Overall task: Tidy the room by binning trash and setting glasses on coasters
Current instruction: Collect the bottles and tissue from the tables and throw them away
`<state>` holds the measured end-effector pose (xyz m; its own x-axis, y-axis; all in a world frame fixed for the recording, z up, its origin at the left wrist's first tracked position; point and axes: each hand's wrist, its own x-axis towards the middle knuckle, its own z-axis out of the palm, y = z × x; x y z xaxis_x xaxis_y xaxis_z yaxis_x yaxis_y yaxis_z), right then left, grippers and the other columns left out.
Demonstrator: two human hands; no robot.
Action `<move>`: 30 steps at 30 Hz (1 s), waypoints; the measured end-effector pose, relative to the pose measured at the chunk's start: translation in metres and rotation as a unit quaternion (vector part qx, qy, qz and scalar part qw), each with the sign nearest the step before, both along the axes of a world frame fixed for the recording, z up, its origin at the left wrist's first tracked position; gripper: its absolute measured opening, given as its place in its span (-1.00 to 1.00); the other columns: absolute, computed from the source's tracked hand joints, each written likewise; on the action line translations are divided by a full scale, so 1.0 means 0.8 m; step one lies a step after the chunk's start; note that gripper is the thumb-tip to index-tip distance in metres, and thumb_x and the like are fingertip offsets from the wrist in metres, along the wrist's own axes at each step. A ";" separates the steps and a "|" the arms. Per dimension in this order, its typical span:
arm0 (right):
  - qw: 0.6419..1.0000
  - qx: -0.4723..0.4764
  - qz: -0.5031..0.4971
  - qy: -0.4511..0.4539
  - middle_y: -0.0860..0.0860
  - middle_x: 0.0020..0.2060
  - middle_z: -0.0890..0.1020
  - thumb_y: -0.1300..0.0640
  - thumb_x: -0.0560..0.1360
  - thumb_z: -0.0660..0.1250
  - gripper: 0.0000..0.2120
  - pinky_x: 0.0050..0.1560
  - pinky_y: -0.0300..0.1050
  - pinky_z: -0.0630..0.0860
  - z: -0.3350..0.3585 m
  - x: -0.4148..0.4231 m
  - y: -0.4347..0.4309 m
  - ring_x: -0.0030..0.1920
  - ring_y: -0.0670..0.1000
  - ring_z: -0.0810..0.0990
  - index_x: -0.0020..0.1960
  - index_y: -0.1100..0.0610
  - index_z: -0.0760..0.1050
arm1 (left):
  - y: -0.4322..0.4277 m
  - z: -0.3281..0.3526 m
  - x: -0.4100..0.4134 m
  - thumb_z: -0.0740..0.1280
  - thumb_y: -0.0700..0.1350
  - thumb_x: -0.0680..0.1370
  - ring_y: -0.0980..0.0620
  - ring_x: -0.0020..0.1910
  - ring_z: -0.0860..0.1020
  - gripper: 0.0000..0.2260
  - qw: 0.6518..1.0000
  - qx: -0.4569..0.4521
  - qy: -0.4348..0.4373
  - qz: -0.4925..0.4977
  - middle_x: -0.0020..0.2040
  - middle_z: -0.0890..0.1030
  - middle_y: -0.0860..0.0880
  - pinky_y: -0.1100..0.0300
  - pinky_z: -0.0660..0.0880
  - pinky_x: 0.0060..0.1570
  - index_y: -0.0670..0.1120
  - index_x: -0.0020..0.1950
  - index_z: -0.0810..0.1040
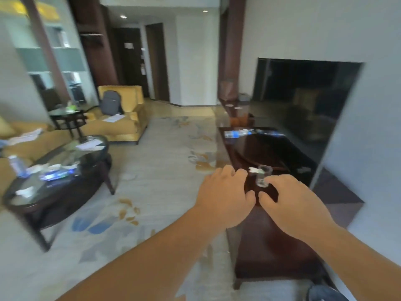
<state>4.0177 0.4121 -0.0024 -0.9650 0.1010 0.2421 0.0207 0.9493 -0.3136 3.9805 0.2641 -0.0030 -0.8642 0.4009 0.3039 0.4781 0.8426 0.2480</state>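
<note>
A small clear glass (263, 175) stands upright on the dark wooden TV console (267, 242), with a white scrap (254, 169) just to its left. My left hand (225, 196) hovers left of the glass, fingers loosely curled and holding nothing. My right hand (290, 203) is right of and below the glass, fingers bent down toward the console top beside its base. Neither hand grips the glass. A crushed plastic water bottle (237, 133) lies farther back on the console. The frame is blurred.
A large dark TV (303, 101) leans on the wall at right. An oval glass coffee table (56, 170) at left carries a bottle (16, 165), papers and wrappers. Yellow sofas (121, 118) with a backpack stand behind it. Patterned carpet (162, 170) lies between.
</note>
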 end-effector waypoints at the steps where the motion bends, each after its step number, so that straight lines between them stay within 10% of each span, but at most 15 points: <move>1: 1.000 -0.005 0.022 -0.003 -0.06 0.28 0.49 -0.16 0.52 0.19 -0.57 0.24 -0.01 0.46 0.004 -0.007 -0.034 0.24 0.01 0.49 0.35 -0.07 0.39 | -0.037 0.000 -0.002 0.17 0.11 0.52 -0.10 0.23 0.40 -0.64 1.000 -0.004 0.004 0.020 0.22 0.46 -0.05 -0.03 0.36 0.21 0.00 0.27 0.40; 14: 0.961 -0.004 0.276 -0.014 -0.01 0.33 0.45 -0.13 0.52 0.18 -0.51 0.28 -0.06 0.33 -0.005 -0.078 -0.411 0.32 0.05 0.41 0.40 0.01 0.36 | -0.439 -0.025 0.043 0.06 0.20 0.49 -0.04 0.27 0.38 -0.53 0.954 -0.016 -0.013 0.298 0.24 0.45 0.02 0.04 0.29 0.26 0.04 0.33 0.36; 30: 0.911 -0.032 0.411 -0.007 -0.06 0.36 0.42 -0.14 0.55 0.18 -0.51 0.24 -0.15 0.36 -0.037 -0.226 -0.531 0.32 -0.01 0.42 0.43 -0.01 0.32 | -0.522 -0.054 -0.067 0.12 0.19 0.54 0.01 0.27 0.39 -0.55 0.911 -0.014 0.002 0.412 0.27 0.45 0.05 0.07 0.28 0.29 0.06 0.38 0.31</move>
<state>3.8368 -0.0124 -0.0319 -0.7237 -0.6443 0.2474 -0.6848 0.6255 -0.3739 3.9265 -0.1531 -0.0460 -0.8743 -0.3759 0.3070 -0.3186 0.9217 0.2212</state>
